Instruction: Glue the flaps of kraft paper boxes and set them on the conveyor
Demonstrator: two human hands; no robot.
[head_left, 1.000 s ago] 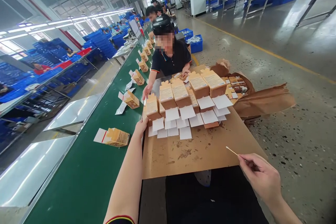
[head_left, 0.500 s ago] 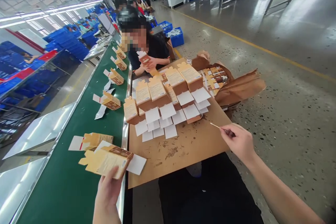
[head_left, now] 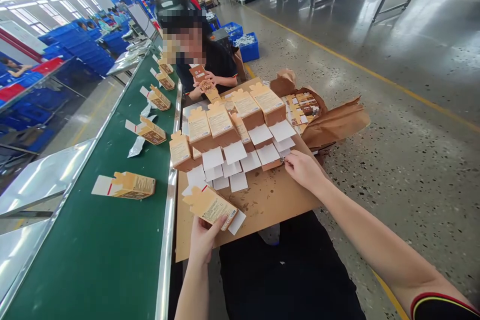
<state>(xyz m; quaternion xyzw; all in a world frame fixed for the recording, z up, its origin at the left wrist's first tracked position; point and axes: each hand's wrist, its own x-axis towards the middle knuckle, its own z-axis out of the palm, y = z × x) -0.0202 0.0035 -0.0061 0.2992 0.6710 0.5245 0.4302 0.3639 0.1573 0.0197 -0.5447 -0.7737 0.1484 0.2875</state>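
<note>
My left hand (head_left: 202,240) is closed around a tan and brown folding carton (head_left: 213,206), held tilted over the near left of the cardboard-topped table. The carton's end flaps stand out at both ends. At the right front corner of a pile of similar cartons (head_left: 221,122), my right hand (head_left: 303,170) has its fingers pinched together. A small shiny thing shows at those fingertips, too small to name; the thin pale stick seen earlier cannot be made out. White flaps (head_left: 239,182) hang from the piled cartons toward me.
On the left runs a green conveyor belt (head_left: 112,245) with a metal edge, carrying spaced cartons (head_left: 137,186) and a silvery packet (head_left: 137,147). Across the table a co-worker (head_left: 206,60) holds a carton. A brown paper-lined container (head_left: 333,122) of flat cartons stands right.
My left hand has brought its carton from over the belt to over the table. My right hand has moved left and forward to the pile's corner. The belt's nearest cartons have shifted.
</note>
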